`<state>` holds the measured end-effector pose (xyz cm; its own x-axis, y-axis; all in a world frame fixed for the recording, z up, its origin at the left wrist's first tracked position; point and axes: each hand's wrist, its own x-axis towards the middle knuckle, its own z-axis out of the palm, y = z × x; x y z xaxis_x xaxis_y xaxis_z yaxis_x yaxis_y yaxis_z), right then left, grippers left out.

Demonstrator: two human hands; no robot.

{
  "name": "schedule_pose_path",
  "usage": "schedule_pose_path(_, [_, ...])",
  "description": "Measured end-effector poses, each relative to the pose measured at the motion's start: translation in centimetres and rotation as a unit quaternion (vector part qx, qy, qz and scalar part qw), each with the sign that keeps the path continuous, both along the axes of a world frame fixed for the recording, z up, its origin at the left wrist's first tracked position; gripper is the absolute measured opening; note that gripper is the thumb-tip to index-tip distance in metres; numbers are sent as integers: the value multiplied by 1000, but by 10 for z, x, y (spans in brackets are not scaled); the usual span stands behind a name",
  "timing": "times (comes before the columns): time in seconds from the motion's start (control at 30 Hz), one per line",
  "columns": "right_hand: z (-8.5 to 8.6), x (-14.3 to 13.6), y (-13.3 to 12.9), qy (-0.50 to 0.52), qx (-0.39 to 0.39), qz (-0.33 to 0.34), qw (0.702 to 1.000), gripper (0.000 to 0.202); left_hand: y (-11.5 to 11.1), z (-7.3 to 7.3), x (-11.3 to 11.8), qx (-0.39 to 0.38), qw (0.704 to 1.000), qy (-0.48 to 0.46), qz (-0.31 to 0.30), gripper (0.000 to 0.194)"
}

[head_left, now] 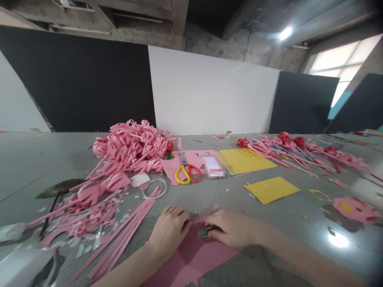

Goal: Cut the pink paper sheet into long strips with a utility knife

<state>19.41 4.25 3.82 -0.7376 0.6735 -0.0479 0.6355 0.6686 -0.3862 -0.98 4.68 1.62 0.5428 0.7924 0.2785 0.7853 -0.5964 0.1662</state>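
A pink paper sheet (194, 261) lies on the grey table near its front edge. My left hand (171, 231) presses on the sheet's upper left part, its fingers curled close together; whether anything is under them is hidden. My right hand (230, 228) is closed around a small dark tool with a metallic end (204, 232), which looks like a cutter, over the sheet's upper right. A narrow pink strip (209, 211) runs between the two hands along the sheet's far edge. Several long pink strips (131, 233) lie left of my left hand.
Scissors with yellow and red handles (187, 175) lie beyond my hands beside a phone (214, 166). A clear ring (154, 188) and a heap of pink paper loops (131, 145) are to the left. Yellow sheets (272, 190), red and pink paper flowers (284, 145) lie right.
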Motion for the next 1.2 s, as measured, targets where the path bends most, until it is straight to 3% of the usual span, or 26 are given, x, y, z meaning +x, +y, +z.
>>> schedule_pose_path(0.47, [0,-1,-2,-14,24,13,1000,17,1,-3,2,20,999,5,39,22])
schedule_pose_path(0.73, [3,1,-2,-7,-2,-5,1000,20,-6,7,2,38,998,24,34,8])
schedule_pose_path(0.9, [6,6,3,-1,-31,-25,999,24,-13,13,6,59,997,55,15,12])
schedule_pose_path(1.2, [11,28,24,-63,-22,-52,996,21,-21,-4,8,-4,997,71,-4,29])
